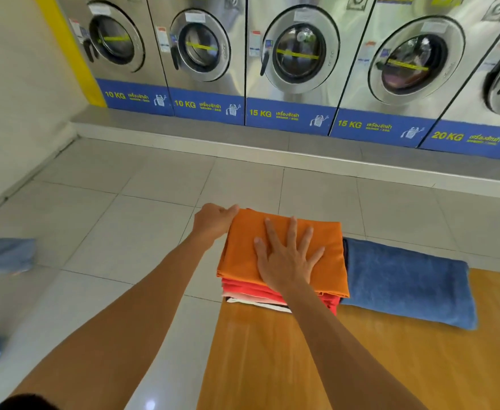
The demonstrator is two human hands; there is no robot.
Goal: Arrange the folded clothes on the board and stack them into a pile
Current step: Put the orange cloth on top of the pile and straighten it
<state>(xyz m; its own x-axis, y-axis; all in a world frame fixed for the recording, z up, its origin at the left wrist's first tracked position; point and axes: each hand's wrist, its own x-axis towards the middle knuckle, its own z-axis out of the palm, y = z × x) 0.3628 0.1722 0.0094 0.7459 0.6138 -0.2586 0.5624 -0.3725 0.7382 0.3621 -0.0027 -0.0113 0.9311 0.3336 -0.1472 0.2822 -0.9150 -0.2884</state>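
A pile of folded clothes stands at the far left corner of the wooden board [272, 350]. An orange folded cloth [243, 250] lies on top; under it show red, pink and white layers [251, 291]. My right hand [287, 258] rests flat on the orange cloth with fingers spread. My left hand [213, 220] pinches the cloth's far left corner. A folded blue towel [405, 282] lies on the board right beside the pile.
A row of front-loading washing machines [299, 57] on a raised grey step [243, 143] lines the far wall. Pale floor tiles [124, 232] surround the board. Light blue fabric [3, 255] shows at the left edge. A white wall [15, 84] is on the left.
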